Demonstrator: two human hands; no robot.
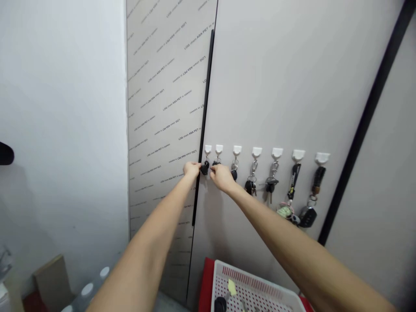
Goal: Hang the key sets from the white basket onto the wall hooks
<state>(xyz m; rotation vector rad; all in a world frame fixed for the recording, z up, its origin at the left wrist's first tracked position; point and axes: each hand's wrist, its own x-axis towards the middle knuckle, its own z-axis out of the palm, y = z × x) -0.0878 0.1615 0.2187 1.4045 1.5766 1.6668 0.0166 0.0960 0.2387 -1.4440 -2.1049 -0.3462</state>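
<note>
My left hand [191, 168] is at the leftmost hook, its thumb and finger pinched at the edge of a small black key bunch [204, 167] that hangs there. Close by on the right, my right hand [222, 177] has its fingers pinched together between that bunch and the keys [216, 162] on the second hook, which it partly covers. What lies between the right fingertips is too small to make out. White hooks [237, 150] run in a row across the panel, and further key bunches [251, 185] hang to the right of my hands.
A car key on a black strap [308, 216] hangs at the right end. Below stands a white perforated basket [260, 281] with a few items in it, beside something red. A long black handle strip [208, 86] runs down the panel's left edge. Bottle caps [87, 289] show at lower left.
</note>
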